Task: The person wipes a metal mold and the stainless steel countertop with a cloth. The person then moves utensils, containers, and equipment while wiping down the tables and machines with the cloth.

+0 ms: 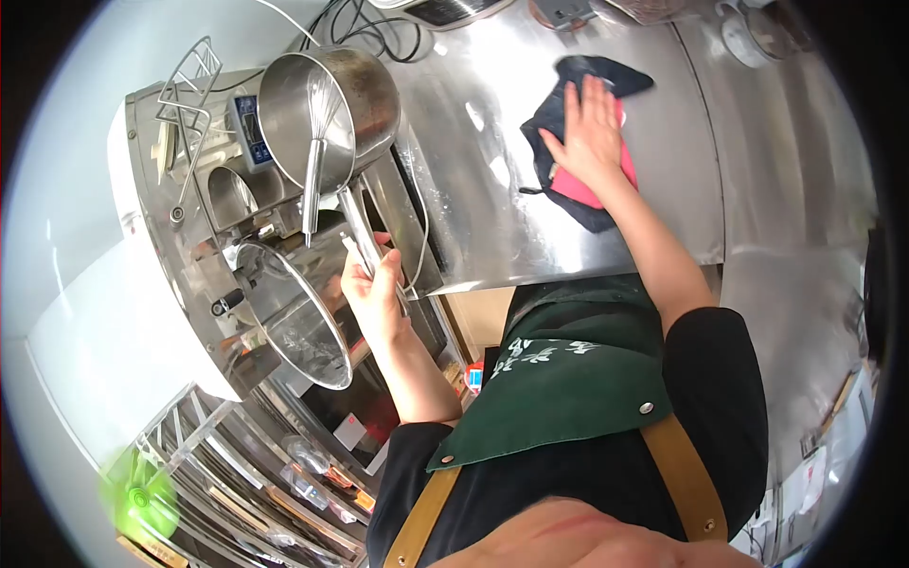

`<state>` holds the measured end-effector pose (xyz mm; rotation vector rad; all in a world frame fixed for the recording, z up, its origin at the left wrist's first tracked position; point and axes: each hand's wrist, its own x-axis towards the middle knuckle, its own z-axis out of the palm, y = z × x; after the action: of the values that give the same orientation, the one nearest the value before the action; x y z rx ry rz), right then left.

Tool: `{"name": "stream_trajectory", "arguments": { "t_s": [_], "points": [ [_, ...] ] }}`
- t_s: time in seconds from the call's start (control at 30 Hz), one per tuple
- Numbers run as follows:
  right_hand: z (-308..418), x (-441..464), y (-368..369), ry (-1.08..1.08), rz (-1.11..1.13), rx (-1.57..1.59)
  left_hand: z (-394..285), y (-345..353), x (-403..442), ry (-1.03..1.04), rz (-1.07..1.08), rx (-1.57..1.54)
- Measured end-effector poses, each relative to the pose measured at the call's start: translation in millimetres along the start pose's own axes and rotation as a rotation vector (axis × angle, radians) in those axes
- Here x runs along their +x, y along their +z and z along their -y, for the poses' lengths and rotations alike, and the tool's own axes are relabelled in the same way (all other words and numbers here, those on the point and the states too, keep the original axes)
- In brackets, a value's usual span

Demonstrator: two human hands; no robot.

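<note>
My left hand (376, 292) is wrapped round the long metal handle of a saucepan (374, 99), which is tipped above the equipment on the left. A wire whisk (315, 170) rests in the pan, its handle sticking out over the rim. On the steel counter (473, 218), my right hand (594, 133) lies flat on a black and red cloth (578, 189), its fingers stretched out and pressing on the fabric.
A digital scale (251, 131) is beside the pan. A big metal bowl (298, 317) stands below it at the left. Black cables (365, 28) run along the back. A green fan (139, 495) and a rack of trays (227, 473) are at the lower left.
</note>
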<state>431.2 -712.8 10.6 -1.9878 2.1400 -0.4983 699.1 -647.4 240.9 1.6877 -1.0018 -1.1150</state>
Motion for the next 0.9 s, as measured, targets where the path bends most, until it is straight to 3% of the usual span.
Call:
{"name": "stream_trajectory", "arguments": {
  "t_s": [0.2,0.4,0.6,0.7,0.8,0.83,0.9],
  "points": [
    [63,100,43,-0.303,-0.086,0.085,-25,-9,0,0.039,-0.035,-0.011],
    [118,145,82,-0.61,-0.045,0.119,-27,-23,5,0.095,0.005,-0.019],
    [170,190,124,-0.687,0.068,0.411,-24,-18,7,0.114,0.002,-0.014],
    [194,217,137,-0.675,-0.17,0.465,-27,-17,9,0.118,-0.008,0.017],
    [193,218,134,-0.867,-0.239,0.227,-25,-20,11,0.154,0.017,0.039],
    [199,216,150,-0.75,-0.364,0.397,-25,-16,12,0.142,-0.049,0.02],
    [194,199,155,-0.912,-0.308,0.273,-25,-15,13,0.176,-0.006,0.008]
  ]
}}
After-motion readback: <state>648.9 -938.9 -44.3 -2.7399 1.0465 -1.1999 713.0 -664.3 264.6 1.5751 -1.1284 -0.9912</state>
